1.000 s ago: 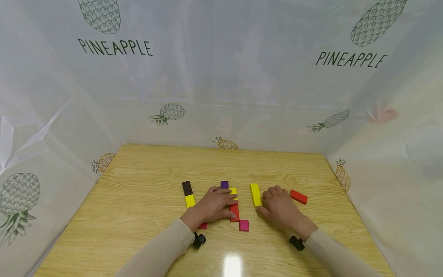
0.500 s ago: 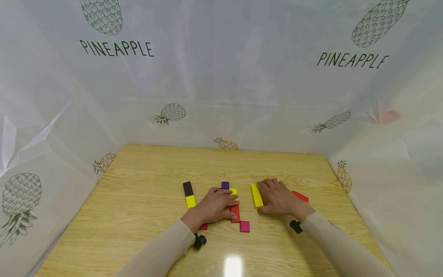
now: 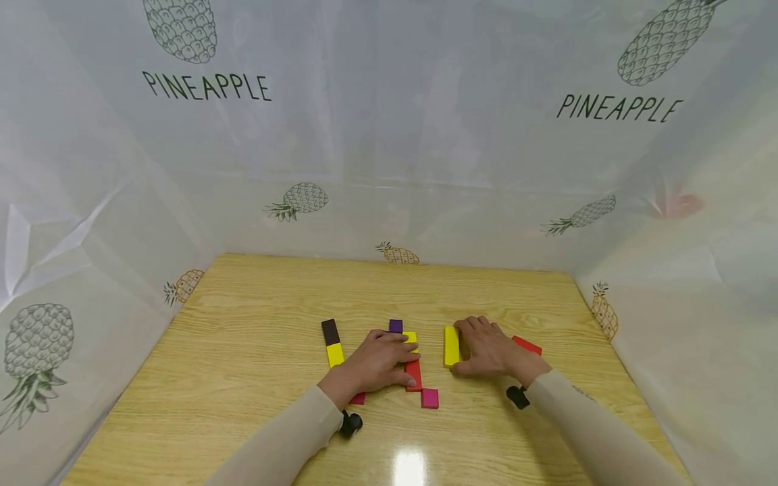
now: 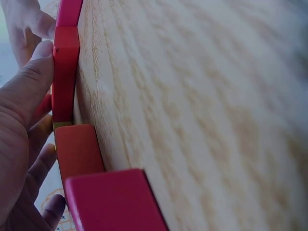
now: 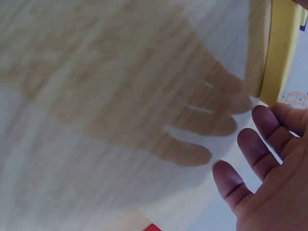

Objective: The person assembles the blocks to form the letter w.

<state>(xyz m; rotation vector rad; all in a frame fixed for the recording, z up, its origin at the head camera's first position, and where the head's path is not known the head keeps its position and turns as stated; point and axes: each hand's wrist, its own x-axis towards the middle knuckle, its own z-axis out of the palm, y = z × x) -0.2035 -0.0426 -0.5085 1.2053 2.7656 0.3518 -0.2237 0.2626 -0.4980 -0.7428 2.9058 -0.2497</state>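
In the head view my right hand [image 3: 489,347] pinches a long yellow block [image 3: 452,346] between thumb and fingertips at its two ends. The right wrist view has a fingertip against the end of that yellow block [image 5: 279,53], the other fingers loosely spread. My left hand [image 3: 377,361] lies over the middle blocks, fingers fairly straight, its thumb touching a red block [image 3: 413,376]. A short yellow block [image 3: 410,337] and a purple block [image 3: 396,326] show beyond the fingers. Just below the red block sits a magenta cube [image 3: 429,398].
Left of the left hand runs a row: a dark brown block [image 3: 330,332], a yellow block [image 3: 335,354] and a partly hidden magenta block [image 3: 358,399]. A red block [image 3: 527,345] lies behind the right wrist. Printed sheeting [image 3: 389,135] surrounds the wooden table [image 3: 273,290].
My right hand has shifted left to the long yellow block and taken hold of it. That block has since turned straighter and slid slightly right. The left hand stays put.
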